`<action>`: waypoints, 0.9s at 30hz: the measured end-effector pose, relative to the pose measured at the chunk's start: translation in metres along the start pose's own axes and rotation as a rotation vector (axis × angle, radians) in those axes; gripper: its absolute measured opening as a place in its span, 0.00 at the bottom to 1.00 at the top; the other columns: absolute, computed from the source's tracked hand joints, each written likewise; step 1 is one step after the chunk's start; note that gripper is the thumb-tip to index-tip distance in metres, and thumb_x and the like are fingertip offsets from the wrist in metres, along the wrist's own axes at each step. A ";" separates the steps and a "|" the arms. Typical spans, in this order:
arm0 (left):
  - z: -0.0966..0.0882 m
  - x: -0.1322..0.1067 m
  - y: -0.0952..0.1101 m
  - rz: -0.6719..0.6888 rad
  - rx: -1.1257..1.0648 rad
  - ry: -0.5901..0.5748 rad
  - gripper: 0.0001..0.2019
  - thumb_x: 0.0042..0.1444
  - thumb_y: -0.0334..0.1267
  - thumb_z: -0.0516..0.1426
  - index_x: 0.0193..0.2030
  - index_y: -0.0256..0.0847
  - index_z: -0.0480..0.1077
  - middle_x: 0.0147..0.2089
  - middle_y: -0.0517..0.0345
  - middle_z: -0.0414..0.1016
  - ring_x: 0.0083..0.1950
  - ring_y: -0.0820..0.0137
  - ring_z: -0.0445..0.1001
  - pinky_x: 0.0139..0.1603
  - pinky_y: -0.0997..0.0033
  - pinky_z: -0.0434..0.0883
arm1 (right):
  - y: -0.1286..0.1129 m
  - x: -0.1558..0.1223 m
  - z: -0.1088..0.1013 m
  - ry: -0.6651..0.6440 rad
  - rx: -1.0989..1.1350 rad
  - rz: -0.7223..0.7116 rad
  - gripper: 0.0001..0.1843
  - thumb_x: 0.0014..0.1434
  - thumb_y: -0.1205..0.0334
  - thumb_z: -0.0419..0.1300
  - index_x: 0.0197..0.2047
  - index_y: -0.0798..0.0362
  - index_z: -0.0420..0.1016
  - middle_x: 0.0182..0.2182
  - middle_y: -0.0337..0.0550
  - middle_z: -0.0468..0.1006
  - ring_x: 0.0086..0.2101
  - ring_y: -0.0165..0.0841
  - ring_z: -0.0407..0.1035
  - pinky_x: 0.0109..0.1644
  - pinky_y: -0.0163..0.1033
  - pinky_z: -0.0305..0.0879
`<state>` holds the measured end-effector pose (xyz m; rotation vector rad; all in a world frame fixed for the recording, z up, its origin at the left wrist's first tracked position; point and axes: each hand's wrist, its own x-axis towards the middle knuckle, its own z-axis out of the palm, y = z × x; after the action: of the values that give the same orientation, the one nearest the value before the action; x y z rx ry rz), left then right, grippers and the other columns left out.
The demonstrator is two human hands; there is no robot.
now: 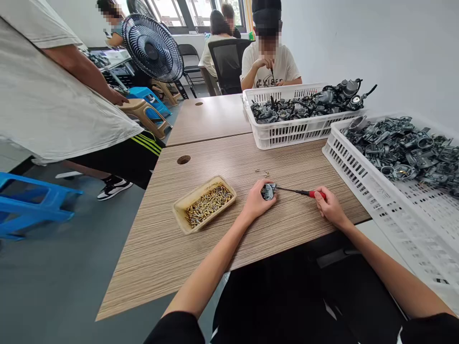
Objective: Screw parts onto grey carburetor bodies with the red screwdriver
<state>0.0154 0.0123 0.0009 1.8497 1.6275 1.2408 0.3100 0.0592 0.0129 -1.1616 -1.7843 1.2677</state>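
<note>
My left hand (258, 199) is closed around a small grey metal carburetor body (268, 191), held just at the table surface. In my right hand (330, 206) is a screwdriver (312, 194) with a red and black handle, its fingers wrapped round the grip. The thin shaft points left, and its tip meets the right side of the carburetor body; the exact contact point is too small to make out. A few small brass pieces (266, 172) lie on the wood beyond my left hand. To the left stands a cream tray (176, 210) of many brass jets or screws (210, 204).
A white basket (263, 136) full of dark carburetors stands at the back; another white basket (353, 165) with grey metal bodies is at the right. Across the table (150, 248) a person works. Another person stands at the left, near a fan (152, 50) and blue stool (36, 200).
</note>
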 end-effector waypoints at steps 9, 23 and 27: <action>0.000 0.000 0.002 -0.008 -0.022 0.011 0.17 0.55 0.32 0.63 0.52 0.45 0.72 0.51 0.55 0.80 0.53 0.62 0.78 0.59 0.60 0.76 | 0.003 0.000 0.000 0.005 0.201 0.009 0.27 0.67 0.29 0.61 0.41 0.46 0.65 0.17 0.24 0.55 0.15 0.27 0.49 0.17 0.35 0.53; 0.000 0.000 0.004 -0.018 0.009 0.019 0.18 0.56 0.32 0.63 0.53 0.45 0.72 0.52 0.54 0.80 0.55 0.62 0.79 0.60 0.60 0.77 | 0.001 -0.011 0.002 0.110 -0.084 -0.113 0.21 0.73 0.37 0.56 0.51 0.46 0.62 0.22 0.30 0.65 0.18 0.33 0.63 0.23 0.40 0.59; -0.001 0.000 0.006 -0.022 0.016 0.018 0.18 0.55 0.31 0.64 0.53 0.45 0.72 0.52 0.54 0.80 0.55 0.62 0.79 0.60 0.60 0.77 | 0.003 -0.013 0.002 0.119 -0.153 -0.132 0.21 0.72 0.38 0.56 0.52 0.46 0.62 0.24 0.31 0.66 0.19 0.32 0.63 0.24 0.40 0.60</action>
<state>0.0182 0.0106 0.0055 1.8295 1.6675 1.2426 0.3144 0.0472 0.0095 -1.1558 -1.8625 0.9802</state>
